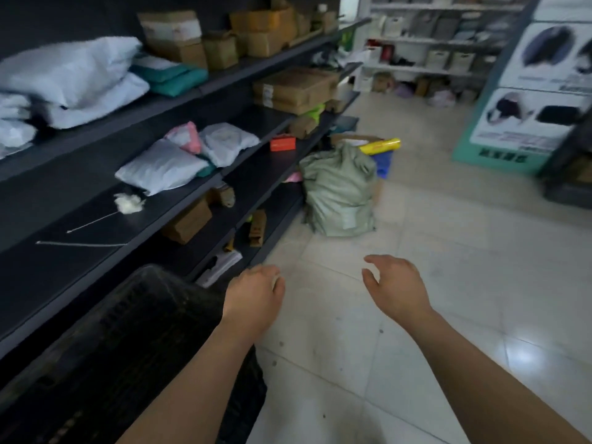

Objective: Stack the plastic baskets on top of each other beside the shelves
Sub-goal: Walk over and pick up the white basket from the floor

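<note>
A black plastic basket (134,341) with a lattice wall stands on the floor at the lower left, right against the dark shelves (96,193). My left hand (256,294) hovers just past the basket's far right corner, fingers loosely curled with nothing in them. My right hand (395,285) is further right over the white tiled floor, fingers spread and empty. How many baskets are stacked there I cannot tell, since my left forearm covers part of the basket.
The shelves hold white and teal packages, cardboard boxes and a red box (282,143). A green sack (339,193) with a yellow roll (381,145) blocks the aisle ahead. A teal display stand (525,91) and a dark crate (570,187) stand at right.
</note>
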Action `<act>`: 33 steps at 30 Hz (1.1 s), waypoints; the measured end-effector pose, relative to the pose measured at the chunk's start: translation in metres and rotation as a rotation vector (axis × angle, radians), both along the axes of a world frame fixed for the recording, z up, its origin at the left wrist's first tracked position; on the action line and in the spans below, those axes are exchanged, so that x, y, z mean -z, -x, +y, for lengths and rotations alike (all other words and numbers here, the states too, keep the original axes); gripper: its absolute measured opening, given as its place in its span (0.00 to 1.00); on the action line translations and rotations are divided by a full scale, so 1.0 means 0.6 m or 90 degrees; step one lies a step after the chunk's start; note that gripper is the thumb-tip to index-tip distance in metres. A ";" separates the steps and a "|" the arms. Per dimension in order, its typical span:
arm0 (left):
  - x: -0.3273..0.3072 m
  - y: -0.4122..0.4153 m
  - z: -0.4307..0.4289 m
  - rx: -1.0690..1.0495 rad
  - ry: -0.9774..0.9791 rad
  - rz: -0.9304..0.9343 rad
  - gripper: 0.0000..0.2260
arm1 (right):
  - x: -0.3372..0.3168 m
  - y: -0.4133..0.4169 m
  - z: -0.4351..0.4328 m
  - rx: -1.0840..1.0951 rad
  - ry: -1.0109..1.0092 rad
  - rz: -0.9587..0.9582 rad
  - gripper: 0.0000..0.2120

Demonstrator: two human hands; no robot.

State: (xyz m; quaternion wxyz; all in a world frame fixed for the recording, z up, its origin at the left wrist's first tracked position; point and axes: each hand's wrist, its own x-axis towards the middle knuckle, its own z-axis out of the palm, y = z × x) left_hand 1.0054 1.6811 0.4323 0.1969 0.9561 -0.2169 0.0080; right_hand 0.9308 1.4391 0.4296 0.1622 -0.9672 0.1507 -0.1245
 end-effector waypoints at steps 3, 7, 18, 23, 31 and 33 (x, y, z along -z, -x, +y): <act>-0.006 -0.005 -0.115 0.073 0.032 -0.020 0.19 | -0.008 0.042 -0.098 0.084 0.009 0.025 0.16; -0.009 -0.004 -0.289 0.146 0.046 -0.030 0.24 | -0.015 0.103 -0.239 0.189 0.013 0.039 0.17; -0.002 0.069 -0.732 0.386 0.068 -0.055 0.19 | -0.017 0.291 -0.556 0.433 -0.005 0.066 0.16; 0.005 0.118 -0.889 0.501 0.078 -0.062 0.19 | -0.007 0.369 -0.642 0.542 -0.028 0.068 0.16; 0.025 0.189 -1.145 0.715 0.058 -0.064 0.20 | 0.004 0.474 -0.762 0.744 -0.037 0.070 0.15; 0.026 0.213 -1.209 0.779 0.049 -0.064 0.20 | 0.005 0.498 -0.788 0.808 -0.048 0.059 0.15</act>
